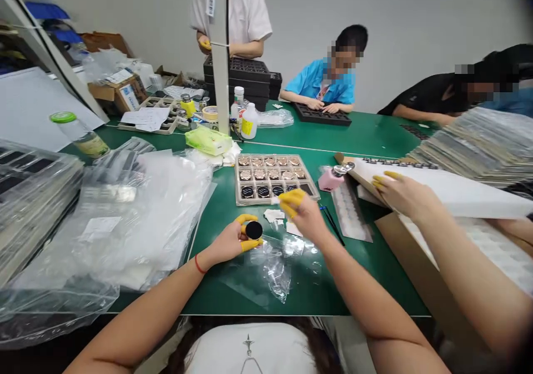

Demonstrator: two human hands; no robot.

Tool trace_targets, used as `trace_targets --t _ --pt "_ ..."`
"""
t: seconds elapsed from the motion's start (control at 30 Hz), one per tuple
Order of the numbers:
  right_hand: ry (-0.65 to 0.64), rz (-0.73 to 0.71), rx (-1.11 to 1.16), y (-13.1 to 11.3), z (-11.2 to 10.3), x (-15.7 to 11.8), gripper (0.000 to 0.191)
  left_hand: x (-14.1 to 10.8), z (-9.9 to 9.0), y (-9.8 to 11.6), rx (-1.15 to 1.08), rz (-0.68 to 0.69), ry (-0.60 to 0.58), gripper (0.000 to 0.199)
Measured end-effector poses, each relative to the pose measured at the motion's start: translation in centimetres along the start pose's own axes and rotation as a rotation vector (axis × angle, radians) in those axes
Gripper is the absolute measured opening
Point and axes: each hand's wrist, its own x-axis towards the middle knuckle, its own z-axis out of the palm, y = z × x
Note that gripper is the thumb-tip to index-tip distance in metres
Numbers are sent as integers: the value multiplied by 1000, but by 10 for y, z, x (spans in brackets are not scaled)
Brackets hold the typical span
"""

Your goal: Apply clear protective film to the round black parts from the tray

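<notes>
My left hand, in yellow finger cots, pinches a small round piece with a flat black face by its edge. My right hand, also in yellow finger cots, is closed on a small white scrap, blurred, just above the tray's front edge. The clear plastic tray holds rows of round metal pieces, rose-gold ones behind and black-faced ones in front. Crumpled white tissue lies between my hands. Clear plastic film is spread on the green table below them.
A pink pump bottle, black tweezers and a clear strip lie right of the tray. Another person's hand rests on white foam at right. Plastic bags cover the left side. A white post stands behind.
</notes>
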Motion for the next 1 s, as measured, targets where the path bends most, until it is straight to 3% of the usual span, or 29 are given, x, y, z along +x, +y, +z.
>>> trace_targets --t 0.13,0.23,0.37,0.6,0.77,1.0 --pt "-152 -128 -2 -38 55 -31 22 1 -2 -4 23 43 7 53" --pt "-147 -185 -113 -43 71 -44 28 2 -6 -7 63 73 69 50" --pt "-170 -257 -162 -42 70 -55 28 4 -8 -11 33 62 95 55" --pt "-93 -167 -171 -30 67 -44 27 4 -1 -11 40 55 24 52" --pt "-176 -279 -201 -35 70 -46 27 3 -4 -10 157 88 72 50" --pt "-207 -406 -135 -15 48 -53 28 3 -4 -8 -2 2 54 61"
